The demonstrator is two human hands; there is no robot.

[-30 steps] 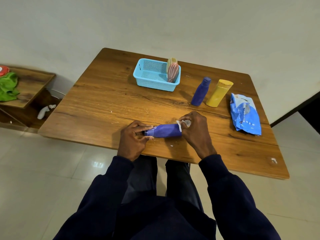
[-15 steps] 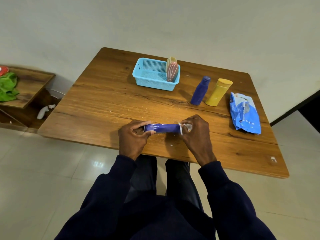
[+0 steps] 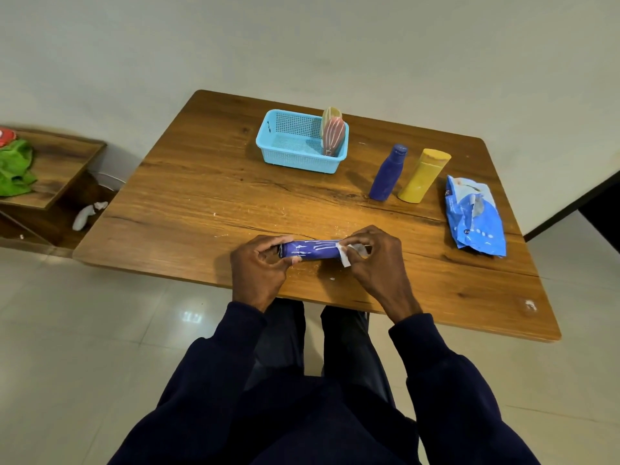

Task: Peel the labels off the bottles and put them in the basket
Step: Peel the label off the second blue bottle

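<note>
A blue bottle point(image 3: 310, 250) lies on its side near the table's front edge, streaked with white glue. My left hand point(image 3: 260, 266) grips its left end. At the bottle's right end my right hand point(image 3: 375, 260) pinches a partly peeled white label point(image 3: 347, 255). The light blue basket point(image 3: 268, 146) stands at the back of the table with a pink bottle point(image 3: 332, 135) and a yellowish bottle point(image 3: 330, 115) leaning in its right corner. A second blue bottle point(image 3: 388, 172) and a yellow bottle point(image 3: 424, 176) stand to the right of the basket.
A crumpled blue packet point(image 3: 474, 216) lies near the table's right edge. The wooden table point(image 3: 201, 196) has small white scraps scattered near my hands. A low wooden shelf point(image 3: 57, 169) with a green cloth point(image 3: 15, 169) stands to the left.
The bottle has been rolled in my hands, turning its glue-streaked side up. My right hand keeps hold of the label at the right end.
</note>
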